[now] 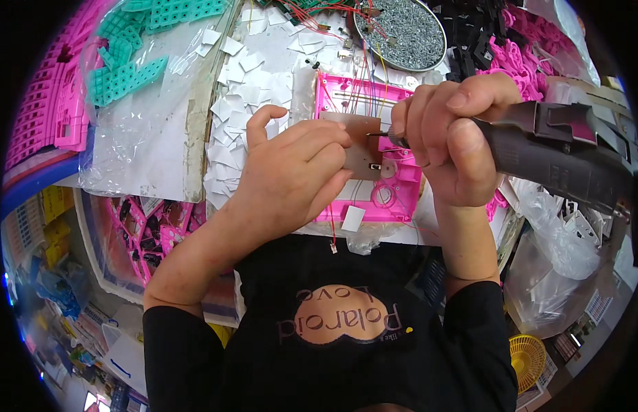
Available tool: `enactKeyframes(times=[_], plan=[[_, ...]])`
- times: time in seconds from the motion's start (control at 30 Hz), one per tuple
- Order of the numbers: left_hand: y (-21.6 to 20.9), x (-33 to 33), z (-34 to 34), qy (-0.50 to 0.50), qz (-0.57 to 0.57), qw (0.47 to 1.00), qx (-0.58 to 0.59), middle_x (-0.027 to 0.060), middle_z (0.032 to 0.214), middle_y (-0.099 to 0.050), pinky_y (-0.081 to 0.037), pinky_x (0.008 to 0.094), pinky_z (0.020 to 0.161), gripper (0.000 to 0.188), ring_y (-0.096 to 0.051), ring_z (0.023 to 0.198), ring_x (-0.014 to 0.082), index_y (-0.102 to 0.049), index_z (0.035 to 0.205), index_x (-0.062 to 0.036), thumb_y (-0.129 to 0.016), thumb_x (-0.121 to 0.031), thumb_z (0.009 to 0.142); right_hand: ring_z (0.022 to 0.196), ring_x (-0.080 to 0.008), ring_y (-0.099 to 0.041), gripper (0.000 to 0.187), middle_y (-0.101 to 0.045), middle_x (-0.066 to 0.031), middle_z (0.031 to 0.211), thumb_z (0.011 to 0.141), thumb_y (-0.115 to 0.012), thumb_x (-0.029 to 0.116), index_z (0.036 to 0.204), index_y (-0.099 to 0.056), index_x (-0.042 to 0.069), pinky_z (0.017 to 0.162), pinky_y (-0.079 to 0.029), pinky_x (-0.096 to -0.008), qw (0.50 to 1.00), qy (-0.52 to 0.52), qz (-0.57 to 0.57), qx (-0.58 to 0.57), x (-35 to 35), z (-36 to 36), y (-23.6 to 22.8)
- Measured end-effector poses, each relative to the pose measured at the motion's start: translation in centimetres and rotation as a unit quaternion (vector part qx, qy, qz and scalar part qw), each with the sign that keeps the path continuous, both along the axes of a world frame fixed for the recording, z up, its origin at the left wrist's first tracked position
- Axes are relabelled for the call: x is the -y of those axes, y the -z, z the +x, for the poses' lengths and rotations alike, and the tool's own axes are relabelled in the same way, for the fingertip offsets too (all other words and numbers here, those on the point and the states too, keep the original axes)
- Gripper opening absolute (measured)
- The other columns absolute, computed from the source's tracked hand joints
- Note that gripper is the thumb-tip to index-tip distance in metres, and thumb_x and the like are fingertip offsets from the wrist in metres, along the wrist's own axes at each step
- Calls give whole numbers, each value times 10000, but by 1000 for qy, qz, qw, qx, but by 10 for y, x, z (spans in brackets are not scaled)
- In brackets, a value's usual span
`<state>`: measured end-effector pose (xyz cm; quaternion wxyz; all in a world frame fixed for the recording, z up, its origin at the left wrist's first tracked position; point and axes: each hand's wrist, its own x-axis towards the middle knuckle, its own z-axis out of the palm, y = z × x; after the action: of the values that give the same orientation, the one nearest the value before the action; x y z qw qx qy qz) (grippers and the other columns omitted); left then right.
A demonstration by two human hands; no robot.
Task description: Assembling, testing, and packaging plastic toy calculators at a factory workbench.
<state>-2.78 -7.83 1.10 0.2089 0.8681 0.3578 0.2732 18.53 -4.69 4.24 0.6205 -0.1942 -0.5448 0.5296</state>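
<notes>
A brown circuit board lies over an open pink plastic housing with thin wires running into it. My left hand rests at the board's left edge, its fingers curled in and the little finger raised; the fingertips partly cover the board. My right hand is wrapped round a black power screwdriver, held sideways above the housing. Its thin bit points left, over the board's upper right part; whether it touches is hard to tell. A white connector dangles on red wires at the front edge.
White paper-like squares cover the table on the left. A round tin of screws stands behind the housing. Black parts and pink parts are heaped at the back right. Teal parts lie on plastic film; a bin holds pink assemblies.
</notes>
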Motion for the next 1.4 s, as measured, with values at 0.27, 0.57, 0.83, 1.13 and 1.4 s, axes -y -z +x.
enactKeyframes(times=[0.27,0.57,0.83,1.13,1.4], plan=[[4,-2,-1,-13,12,999,27,-8,1087,-701,-281,522,1052,200,-666,1096,154,-643,913,-137,-802,-162,794,505,-133,-432,286,-494,-42,626,976,-691,182,946,-429,72,504,-422,-332,960,43,72,266,0,-1,-12],[11,-5,6,-62,17,995,79,-24,1028,-720,-254,571,1112,175,-688,1030,167,-686,970,-150,-790,-131,830,542,-119,-466,276,-499,23,650,1027,-617,331,1164,-491,128,565,-428,-321,992,-62,13,107,3,-12,-48],[11,-5,-3,-84,28,990,106,10,1116,-705,-202,588,1128,310,-664,1086,207,-679,1085,-135,-816,-215,819,563,-117,-480,277,-500,23,653,1038,-601,337,1181,-484,131,614,-456,-334,990,-71,12,121,-2,-27,-45],[10,-4,-26,-165,17,983,83,98,1374,-593,-148,604,1154,825,-537,1301,303,-525,1385,-105,-887,-413,710,518,-119,-458,221,-491,-11,614,1020,-639,241,1068,-485,90,593,-472,-333,986,-43,23,160,-18,-36,-13],[9,3,-31,-166,31,979,115,58,1194,-651,-233,518,1111,541,-603,1131,259,-588,1200,-133,-856,-255,747,476,-116,-444,238,-484,-21,579,993,-659,171,962,-437,92,543,-456,-332,965,-5,73,250,-20,-45,-18]])
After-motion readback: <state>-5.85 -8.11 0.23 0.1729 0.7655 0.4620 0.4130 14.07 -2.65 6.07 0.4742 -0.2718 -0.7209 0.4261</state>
